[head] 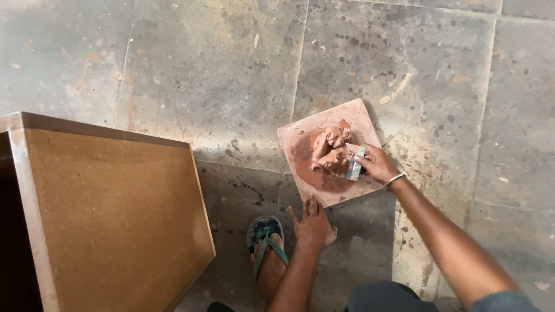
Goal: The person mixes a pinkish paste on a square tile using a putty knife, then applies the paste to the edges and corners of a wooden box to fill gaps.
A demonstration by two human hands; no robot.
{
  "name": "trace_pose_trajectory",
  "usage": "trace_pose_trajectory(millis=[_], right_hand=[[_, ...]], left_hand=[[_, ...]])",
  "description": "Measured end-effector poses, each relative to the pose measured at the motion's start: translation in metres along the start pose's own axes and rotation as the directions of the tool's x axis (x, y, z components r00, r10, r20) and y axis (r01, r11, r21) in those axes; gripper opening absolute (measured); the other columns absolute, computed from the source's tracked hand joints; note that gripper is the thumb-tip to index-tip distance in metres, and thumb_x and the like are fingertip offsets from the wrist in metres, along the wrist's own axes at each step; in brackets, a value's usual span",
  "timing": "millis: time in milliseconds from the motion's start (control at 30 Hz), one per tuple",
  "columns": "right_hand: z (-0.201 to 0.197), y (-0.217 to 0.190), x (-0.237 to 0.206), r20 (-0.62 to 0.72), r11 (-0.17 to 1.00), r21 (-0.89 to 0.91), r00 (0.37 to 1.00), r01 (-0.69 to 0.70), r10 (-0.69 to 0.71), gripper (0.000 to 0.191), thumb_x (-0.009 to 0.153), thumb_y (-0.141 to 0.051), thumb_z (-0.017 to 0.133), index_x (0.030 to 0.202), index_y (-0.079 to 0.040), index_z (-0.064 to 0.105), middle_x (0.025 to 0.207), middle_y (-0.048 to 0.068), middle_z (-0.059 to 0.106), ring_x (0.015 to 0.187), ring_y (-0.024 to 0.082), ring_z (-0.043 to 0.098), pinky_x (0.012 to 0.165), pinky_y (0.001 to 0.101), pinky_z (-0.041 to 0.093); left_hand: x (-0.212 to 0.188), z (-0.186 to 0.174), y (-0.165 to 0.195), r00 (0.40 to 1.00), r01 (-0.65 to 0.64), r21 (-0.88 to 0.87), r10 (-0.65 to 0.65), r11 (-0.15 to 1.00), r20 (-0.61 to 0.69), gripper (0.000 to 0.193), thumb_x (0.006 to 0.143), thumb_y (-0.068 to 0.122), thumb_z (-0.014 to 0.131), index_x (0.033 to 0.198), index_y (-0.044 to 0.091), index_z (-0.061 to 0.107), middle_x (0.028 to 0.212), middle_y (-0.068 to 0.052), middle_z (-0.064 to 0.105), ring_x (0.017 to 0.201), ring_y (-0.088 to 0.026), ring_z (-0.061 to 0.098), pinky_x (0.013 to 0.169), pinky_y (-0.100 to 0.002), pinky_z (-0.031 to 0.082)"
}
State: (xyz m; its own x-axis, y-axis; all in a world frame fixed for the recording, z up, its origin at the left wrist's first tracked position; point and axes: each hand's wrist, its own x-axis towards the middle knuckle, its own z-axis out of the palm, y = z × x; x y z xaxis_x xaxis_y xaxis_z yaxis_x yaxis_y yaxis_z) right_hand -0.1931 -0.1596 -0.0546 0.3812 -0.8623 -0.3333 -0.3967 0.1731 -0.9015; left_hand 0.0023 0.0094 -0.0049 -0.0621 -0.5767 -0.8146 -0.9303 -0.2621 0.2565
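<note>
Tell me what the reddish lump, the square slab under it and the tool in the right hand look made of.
Lump: wet terracotta-coloured clay, by its soft, smeared folds. Square slab: probably stone or tile, flat and stiff, coated in clay film. Tool in the right hand: a thin bluish-grey scraper, metal or plastic; too small to tell.

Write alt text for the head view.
A right hand presses a small flat scraper against a lump of reddish clay on a square tile lying on a stained stone floor. The left hand rests flat at the tile's near edge, beside a sandalled foot and a wooden board.
</note>
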Motion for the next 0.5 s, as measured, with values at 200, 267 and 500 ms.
trace_pose_trajectory(millis=[200,267,500], right_hand=[[-0.053,-0.007,0.009,-0.176,0.913,-0.154,0.920,-0.378,0.351,0.027,0.099,-0.014,0.061,0.124,-0.003,0.067,0.106,0.017,0.074,0.089,0.025,0.072,0.074,0.0326,0.060],[-0.069,-0.012,0.025,-0.235,0.889,-0.245,0.913,-0.387,0.333,0.026,0.100,-0.013,0.063,0.121,0.002,0.067,0.107,0.019,0.075,0.091,0.027,0.072,0.073,0.0355,0.058],[-0.039,-0.052,0.109,-0.077,0.741,-0.668,0.997,-0.064,0.017,0.033,0.102,-0.024,0.064,0.125,-0.001,0.062,0.121,0.023,0.069,0.102,0.032,0.068,0.086,0.0433,0.053]], left_hand=[[-0.003,-0.010,-0.001,0.996,0.011,-0.017,-0.009,1.000,0.089,0.094,0.095,0.048,0.056,0.164,0.014,0.002,0.173,-0.003,-0.006,0.159,-0.023,-0.001,0.123,-0.066,-0.007],[-0.003,-0.011,-0.001,0.997,0.008,-0.014,-0.007,1.000,0.080,0.094,0.095,0.047,0.056,0.164,0.012,0.002,0.174,-0.004,-0.005,0.159,-0.022,0.000,0.123,-0.066,-0.006],[0.001,0.005,0.001,1.000,0.008,0.056,-0.009,0.998,0.010,0.095,0.094,0.045,0.058,0.164,0.007,0.006,0.173,-0.007,-0.001,0.159,-0.023,0.003,0.122,-0.068,-0.006]])
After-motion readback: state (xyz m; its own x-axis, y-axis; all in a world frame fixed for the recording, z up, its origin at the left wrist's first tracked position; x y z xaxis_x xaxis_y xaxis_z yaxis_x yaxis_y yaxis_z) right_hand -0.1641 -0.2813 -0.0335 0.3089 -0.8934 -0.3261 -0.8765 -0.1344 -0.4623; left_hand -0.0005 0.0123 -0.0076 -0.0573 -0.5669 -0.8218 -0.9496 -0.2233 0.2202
